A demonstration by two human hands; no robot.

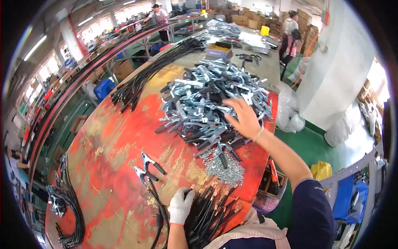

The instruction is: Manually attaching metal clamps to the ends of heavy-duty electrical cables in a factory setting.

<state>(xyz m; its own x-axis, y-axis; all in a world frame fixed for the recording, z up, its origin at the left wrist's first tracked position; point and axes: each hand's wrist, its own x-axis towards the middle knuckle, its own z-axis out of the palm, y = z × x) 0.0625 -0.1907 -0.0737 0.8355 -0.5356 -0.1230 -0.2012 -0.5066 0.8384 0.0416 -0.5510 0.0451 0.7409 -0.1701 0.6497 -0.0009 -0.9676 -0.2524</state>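
My left hand [180,206], in a white glove, is closed at the left edge of a bundle of black cables [203,216] with copper ends, and one copper end shows at its fingertips. My bare right hand [245,119] reaches over the right side of a large heap of metal spring clamps [199,99] with black handles. Its fingers are apart, with nothing held. Below the heap lies a pile of small silvery hardware [227,169], too small to name. Left of it rest two clamps, one a loose clamp [152,163], the other a clamp [143,175] beside a black cable.
Long black cables [157,68] lie along the table's far left, and a coiled cable bundle [74,207] at near left. Beyond the heap are an open box [219,50] and scissors [256,59]. A white pillar [331,62] stands right of the red worn table [120,145]. Other people work farther off.
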